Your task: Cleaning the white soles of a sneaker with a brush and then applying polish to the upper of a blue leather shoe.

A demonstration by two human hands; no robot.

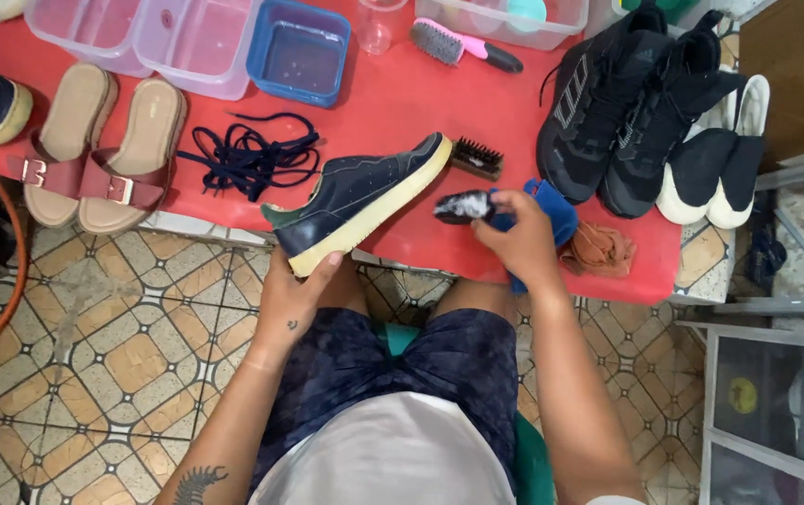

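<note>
Head view: I see my left hand (294, 295) cupping the heel of the navy sneaker (364, 201), its long axis running up-right across the red bench (505, 122) edge. My right hand (519, 238), fingers closed on a blue cloth (551, 210), sits just right of the toe, wrist bent inward.

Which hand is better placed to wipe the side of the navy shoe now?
Probably the right hand: it holds the blue cloth just beside the navy shoe. The left hand grips the heel, steadying it.
</note>
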